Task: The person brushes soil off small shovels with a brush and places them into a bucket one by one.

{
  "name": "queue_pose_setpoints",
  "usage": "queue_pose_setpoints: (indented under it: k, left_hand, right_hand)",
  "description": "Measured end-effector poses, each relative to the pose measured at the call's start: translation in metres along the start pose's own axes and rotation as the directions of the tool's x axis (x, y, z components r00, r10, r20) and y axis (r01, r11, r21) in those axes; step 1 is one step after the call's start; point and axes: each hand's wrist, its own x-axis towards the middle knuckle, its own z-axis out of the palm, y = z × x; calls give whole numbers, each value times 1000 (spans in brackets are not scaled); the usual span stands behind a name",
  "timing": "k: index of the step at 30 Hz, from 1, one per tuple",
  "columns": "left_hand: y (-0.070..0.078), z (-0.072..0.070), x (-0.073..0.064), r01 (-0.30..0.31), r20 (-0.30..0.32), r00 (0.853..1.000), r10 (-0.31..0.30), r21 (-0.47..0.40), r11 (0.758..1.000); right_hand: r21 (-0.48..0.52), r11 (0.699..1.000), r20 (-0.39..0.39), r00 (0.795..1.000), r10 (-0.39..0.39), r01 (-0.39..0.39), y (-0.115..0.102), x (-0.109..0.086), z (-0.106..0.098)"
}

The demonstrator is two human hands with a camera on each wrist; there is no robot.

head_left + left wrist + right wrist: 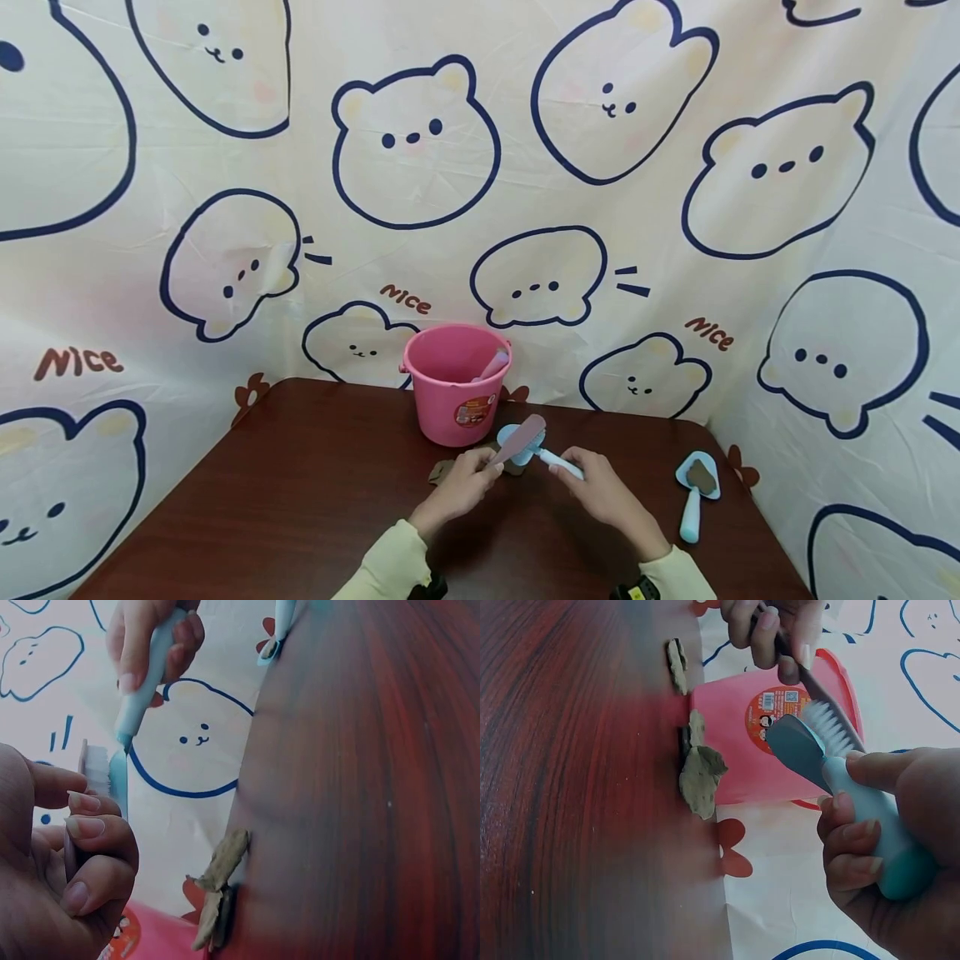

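My left hand (467, 481) grips a mauve brush (525, 435) with white bristles (829, 729), clearest in the right wrist view. A light-blue toy shovel (561, 464) is held by its pale handle in my right hand (597, 485), thumb along the handle. The bristles lie against the shovel's blade (791, 742). Both tools are held above the table, in front of a pink bucket (453, 408). Flattened brownish-green lumps, like clay or mud (701, 781), lie on the table by the bucket; the hands partly hide them in the head view.
Inside the bucket leans a pinkish-purple handle (492, 364). At the table's right side lies a second light-blue shovel (691, 517) with a brown lump (701, 477) on its blade. A cartoon-print cloth (420, 192) hangs behind and beside the dark wooden table (300, 500).
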Motion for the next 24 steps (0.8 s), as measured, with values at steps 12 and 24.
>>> queue_pose_setpoints:
  k: [12, 24]
  left_hand:
    - [-14, -8, 4, 50, -26, 998, -50, 9, 999]
    - [-26, -21, 6, 44, -50, 998, -45, -16, 999]
  right_hand:
    - [-10, 1000, -13, 1000, -11, 11, 3, 0, -1]
    - [-19, 1000, -32, 999, 10, -11, -1, -1, -7]
